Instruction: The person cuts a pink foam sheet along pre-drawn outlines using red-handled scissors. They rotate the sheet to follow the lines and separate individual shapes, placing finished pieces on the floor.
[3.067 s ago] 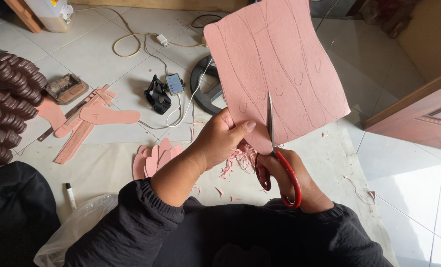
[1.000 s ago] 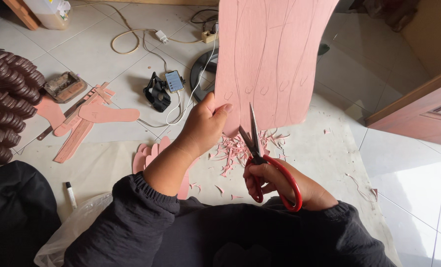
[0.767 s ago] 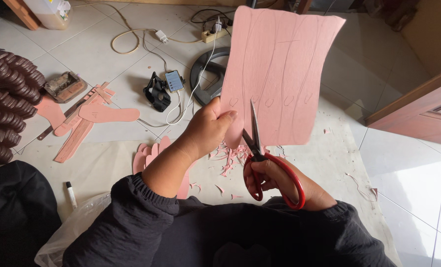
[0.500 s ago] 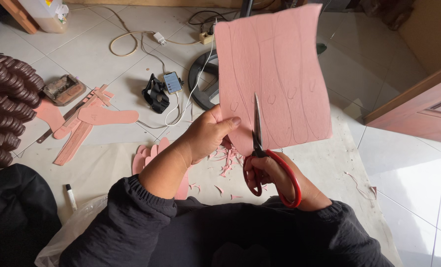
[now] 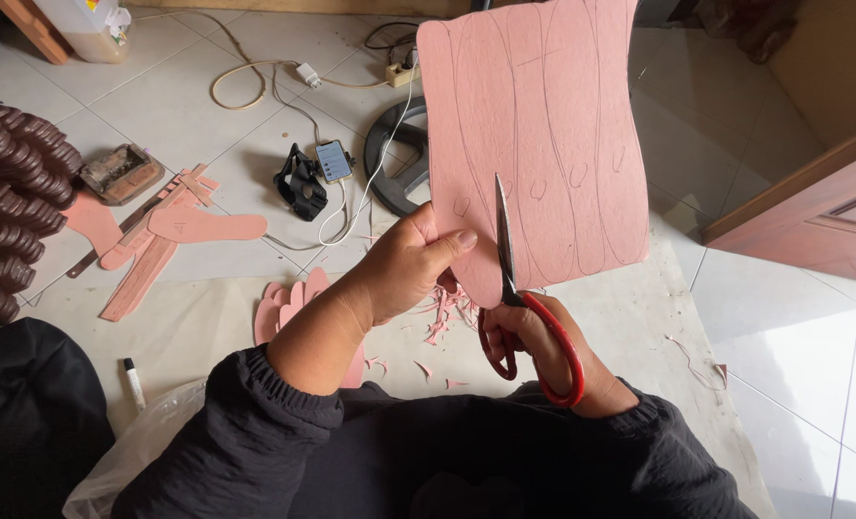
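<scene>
Red-handled scissors [image 5: 529, 317] cutting a pink sheet [image 5: 538, 144].
Left hand [image 5: 409, 264] pinches the sheet's lower edge; right hand [image 5: 553, 351] grips the scissors. Pink sole cut-outs [image 5: 298, 298], scraps [image 5: 442, 317] and a phone [image 5: 333, 160] lie below.

small phone [image 5: 333, 160] on floor tiles, lit bluish rectangular screen

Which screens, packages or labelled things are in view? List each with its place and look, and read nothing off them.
Phone: lies on the tiled floor left of the pink sheet, small rectangle, lit bluish screen, white cable attached.
Translucent container: top left corner on the floor, pale boxy shape, something white tied on it; label not discernible.
Marker pen: on the mat at lower left, slim white barrel, black cap.
No signs in view.
</scene>
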Demonstrator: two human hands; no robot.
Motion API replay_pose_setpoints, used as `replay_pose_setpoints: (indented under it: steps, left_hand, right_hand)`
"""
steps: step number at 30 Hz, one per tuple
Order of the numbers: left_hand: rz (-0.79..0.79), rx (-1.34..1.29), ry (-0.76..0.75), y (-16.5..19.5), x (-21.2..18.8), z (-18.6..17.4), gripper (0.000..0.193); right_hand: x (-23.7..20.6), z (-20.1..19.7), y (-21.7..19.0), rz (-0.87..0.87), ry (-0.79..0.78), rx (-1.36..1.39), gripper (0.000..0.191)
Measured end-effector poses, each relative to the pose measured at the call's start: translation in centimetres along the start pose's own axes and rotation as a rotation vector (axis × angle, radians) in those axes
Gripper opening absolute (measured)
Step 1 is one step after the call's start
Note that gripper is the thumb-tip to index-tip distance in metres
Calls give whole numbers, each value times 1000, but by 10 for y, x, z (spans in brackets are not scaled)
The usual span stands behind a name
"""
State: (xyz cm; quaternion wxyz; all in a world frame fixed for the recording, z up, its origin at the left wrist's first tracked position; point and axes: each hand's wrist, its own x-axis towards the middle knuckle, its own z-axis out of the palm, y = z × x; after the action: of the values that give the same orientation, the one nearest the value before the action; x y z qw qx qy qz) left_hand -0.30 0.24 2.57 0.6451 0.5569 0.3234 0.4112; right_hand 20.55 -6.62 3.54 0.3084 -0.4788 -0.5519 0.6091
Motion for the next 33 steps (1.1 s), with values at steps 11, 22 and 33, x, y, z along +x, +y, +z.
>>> replay_pose_setpoints:
  steps: [11, 22, 33]
  left_hand:
    - [-32, -6, 2, 4, -4, 0, 33]
    - [20, 87, 15, 5, -6, 2, 31]
    - [-2, 51, 20, 3, -5, 3, 29]
  right_hand:
    - [-4, 4, -13, -14, -41, -60, 39]
    - [-1, -5, -1, 74, 54, -108, 30]
    - [4, -12, 12, 67, 89, -113, 23]
